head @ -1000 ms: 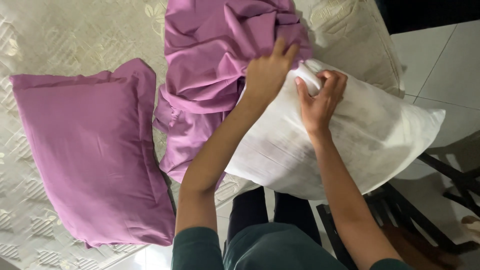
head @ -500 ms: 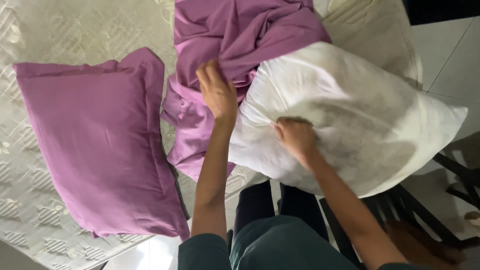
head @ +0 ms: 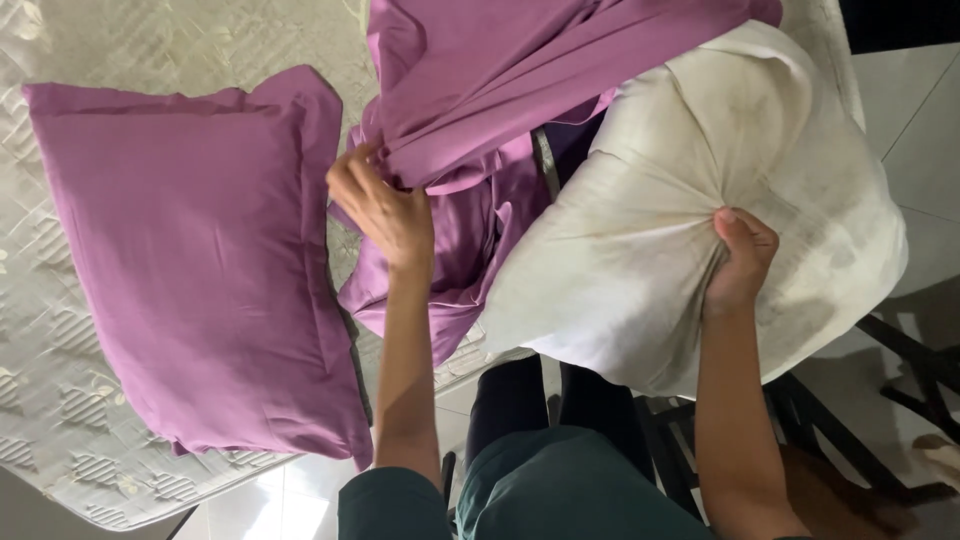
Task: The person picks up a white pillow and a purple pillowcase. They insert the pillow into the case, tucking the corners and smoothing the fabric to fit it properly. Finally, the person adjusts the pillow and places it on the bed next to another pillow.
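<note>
My right hand [head: 738, 260] pinches a bunch of the cloth of a bare white pillow [head: 650, 250] and holds it up over the mattress edge. My left hand [head: 385, 205] grips the edge of a loose purple pillowcase [head: 480, 100] that drapes over the top left of the white pillow. The pillow's far end is hidden under the purple fabric.
A second pillow in a purple case [head: 190, 260] lies flat on the cream quilted mattress [head: 150, 45] to the left. A white tiled floor [head: 920, 110] and a dark metal chair frame [head: 900, 400] are at the right. My legs stand by the mattress edge.
The white pillow was lifted and turned. My right hand moved from its corner to its middle and bunched the cloth. My left hand shifted left onto the pillowcase edge.
</note>
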